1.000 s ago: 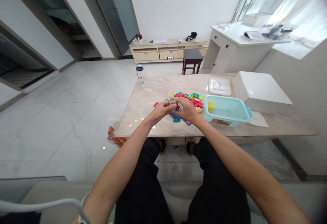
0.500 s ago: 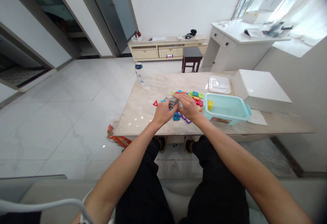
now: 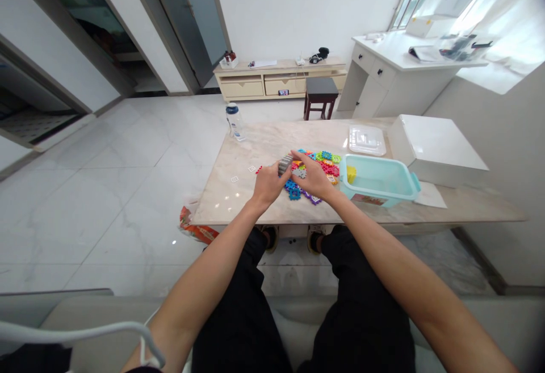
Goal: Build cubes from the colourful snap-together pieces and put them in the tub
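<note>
Grey pcs stack (image 3: 285, 164) half hidden by L hand (image 3: 268, 187) (count unclear).

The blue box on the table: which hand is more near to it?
Right hand: close to the blue box's left side, apart from it. Left hand: farther away, past the right hand.

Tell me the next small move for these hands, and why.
Likely the right hand should take the grey piece beside it and add it to the grey stack in the left hand: the piece lies within its reach and the stack is held close by.
</note>
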Demonstrator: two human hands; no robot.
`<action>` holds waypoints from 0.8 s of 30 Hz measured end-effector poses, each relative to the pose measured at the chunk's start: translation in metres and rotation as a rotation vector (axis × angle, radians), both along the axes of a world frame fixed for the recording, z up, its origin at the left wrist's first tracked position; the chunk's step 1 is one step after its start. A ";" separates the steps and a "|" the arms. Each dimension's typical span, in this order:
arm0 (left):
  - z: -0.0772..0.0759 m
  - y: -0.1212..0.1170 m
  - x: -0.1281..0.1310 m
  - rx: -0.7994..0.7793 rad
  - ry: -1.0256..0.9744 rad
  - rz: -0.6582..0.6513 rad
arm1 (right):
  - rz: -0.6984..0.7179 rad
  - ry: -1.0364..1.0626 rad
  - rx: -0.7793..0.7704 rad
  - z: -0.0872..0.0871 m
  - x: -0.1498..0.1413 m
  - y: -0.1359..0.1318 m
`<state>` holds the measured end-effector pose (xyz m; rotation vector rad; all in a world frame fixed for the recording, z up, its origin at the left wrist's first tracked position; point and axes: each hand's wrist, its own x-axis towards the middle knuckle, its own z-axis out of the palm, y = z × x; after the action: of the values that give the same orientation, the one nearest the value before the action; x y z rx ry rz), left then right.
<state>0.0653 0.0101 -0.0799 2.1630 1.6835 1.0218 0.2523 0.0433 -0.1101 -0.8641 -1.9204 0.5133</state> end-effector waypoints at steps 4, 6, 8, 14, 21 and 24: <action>-0.001 0.004 -0.006 0.012 0.025 -0.010 | 0.011 0.183 -0.238 0.009 -0.004 -0.011; -0.001 0.004 -0.005 0.014 0.032 -0.037 | -0.010 0.239 -0.289 0.012 -0.010 -0.014; -0.001 0.004 -0.002 0.025 0.027 -0.077 | -0.037 0.273 -0.299 0.015 -0.016 -0.016; -0.002 0.001 0.003 0.058 0.019 -0.110 | -0.066 0.303 -0.253 0.022 -0.021 -0.020; -0.010 0.005 -0.002 0.113 0.068 -0.101 | -0.057 0.251 -0.172 0.024 -0.016 -0.022; -0.011 0.005 -0.004 0.156 0.059 -0.111 | -0.069 0.247 -0.145 0.023 -0.016 -0.023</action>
<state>0.0616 0.0154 -0.0914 2.3762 1.5351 1.1019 0.2368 0.0208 -0.0866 -0.9112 -1.6385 0.6914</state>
